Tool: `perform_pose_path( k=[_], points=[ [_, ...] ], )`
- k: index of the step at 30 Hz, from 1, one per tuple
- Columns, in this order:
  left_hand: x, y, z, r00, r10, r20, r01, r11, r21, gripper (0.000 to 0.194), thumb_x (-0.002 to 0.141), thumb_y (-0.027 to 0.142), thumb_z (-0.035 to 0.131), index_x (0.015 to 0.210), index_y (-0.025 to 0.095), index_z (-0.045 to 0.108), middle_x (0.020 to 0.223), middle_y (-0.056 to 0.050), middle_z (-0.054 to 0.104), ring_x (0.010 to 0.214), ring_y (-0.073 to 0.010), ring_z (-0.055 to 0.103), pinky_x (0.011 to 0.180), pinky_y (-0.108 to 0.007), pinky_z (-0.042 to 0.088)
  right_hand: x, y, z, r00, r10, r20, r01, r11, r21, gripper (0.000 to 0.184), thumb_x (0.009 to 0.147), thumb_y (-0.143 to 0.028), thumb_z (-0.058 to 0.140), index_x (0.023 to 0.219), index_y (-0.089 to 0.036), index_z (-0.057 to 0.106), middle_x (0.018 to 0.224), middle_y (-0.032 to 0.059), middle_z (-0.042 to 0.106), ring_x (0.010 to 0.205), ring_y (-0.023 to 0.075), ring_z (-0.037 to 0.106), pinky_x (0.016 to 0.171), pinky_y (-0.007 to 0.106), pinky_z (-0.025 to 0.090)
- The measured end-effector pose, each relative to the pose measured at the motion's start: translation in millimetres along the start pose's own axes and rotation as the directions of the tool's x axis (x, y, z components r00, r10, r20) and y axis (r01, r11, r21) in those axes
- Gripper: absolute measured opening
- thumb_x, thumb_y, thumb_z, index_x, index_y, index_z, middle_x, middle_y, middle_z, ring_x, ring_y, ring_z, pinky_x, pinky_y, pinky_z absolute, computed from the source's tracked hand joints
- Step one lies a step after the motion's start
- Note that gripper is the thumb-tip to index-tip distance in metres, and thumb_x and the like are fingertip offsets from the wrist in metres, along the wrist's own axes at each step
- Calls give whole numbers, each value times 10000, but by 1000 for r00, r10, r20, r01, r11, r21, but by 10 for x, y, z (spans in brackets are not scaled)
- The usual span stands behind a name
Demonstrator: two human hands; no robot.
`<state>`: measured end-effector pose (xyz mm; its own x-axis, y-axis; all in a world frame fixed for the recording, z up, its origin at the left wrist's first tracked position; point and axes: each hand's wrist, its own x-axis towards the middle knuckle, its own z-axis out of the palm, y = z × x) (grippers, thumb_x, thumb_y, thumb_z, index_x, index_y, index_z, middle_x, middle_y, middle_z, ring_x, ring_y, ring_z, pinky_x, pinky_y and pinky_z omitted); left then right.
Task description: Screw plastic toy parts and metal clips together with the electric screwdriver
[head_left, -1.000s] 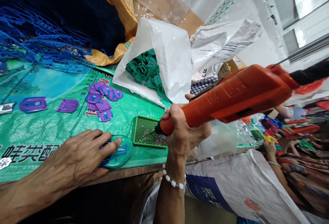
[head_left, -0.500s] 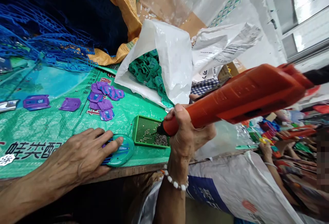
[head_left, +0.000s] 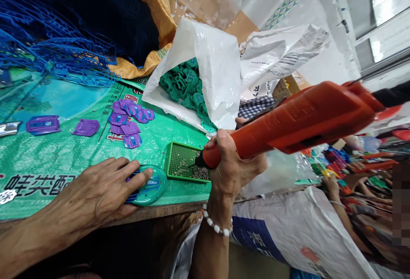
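Observation:
My right hand (head_left: 232,161) is wrapped round an orange electric screwdriver (head_left: 297,117). The tool's black nose and thin bit point down over a green perforated tray (head_left: 169,164), where many small screws (head_left: 201,172) lie heaped at the right end. My left hand (head_left: 109,189) is closed over a rounded teal plastic part (head_left: 152,187) with blue and purple pieces at its left side, pressing it on the green sheet at the table edge. The palm hides much of that part. Behind the hands lies a pile of purple plastic plates (head_left: 130,127).
An opened white bag (head_left: 221,78) of teal plastic parts (head_left: 184,82) stands behind the tray. Blue plastic frames (head_left: 54,53) are heaped at the far left. Two separate purple plates (head_left: 43,124) lie left of the pile. A co-worker's arm (head_left: 335,193) shows at right.
The screwdriver and right hand shifted slightly right, then stayed almost still, with the bit over the screw tray throughout. My left hand keeps its hold on the teal part.

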<state>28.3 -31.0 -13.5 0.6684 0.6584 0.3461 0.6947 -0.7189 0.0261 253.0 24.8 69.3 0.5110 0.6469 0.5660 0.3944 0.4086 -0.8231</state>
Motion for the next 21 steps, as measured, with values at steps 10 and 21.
perform_pose_path(
  k=[10,21],
  points=[
    [37,25,-20,998,-36,52,37,999,-29,579,719,186,771,1268,245,599,1078,-79,683,982,-321,657,834,-438,530,32,-137,-19,999,42,-10,-42,999,12,384,750,-286,775,1100,-172,664,663,-61,656,460,157,626,488,323,544],
    [108,34,-135,996,-79,50,84,990,-110,620,707,242,847,1255,148,573,1051,-67,721,924,-265,683,813,-384,533,-11,-648,130,990,-3,140,-37,958,284,114,804,-175,736,795,-267,669,586,-81,590,460,136,542,486,313,502]
  ],
)
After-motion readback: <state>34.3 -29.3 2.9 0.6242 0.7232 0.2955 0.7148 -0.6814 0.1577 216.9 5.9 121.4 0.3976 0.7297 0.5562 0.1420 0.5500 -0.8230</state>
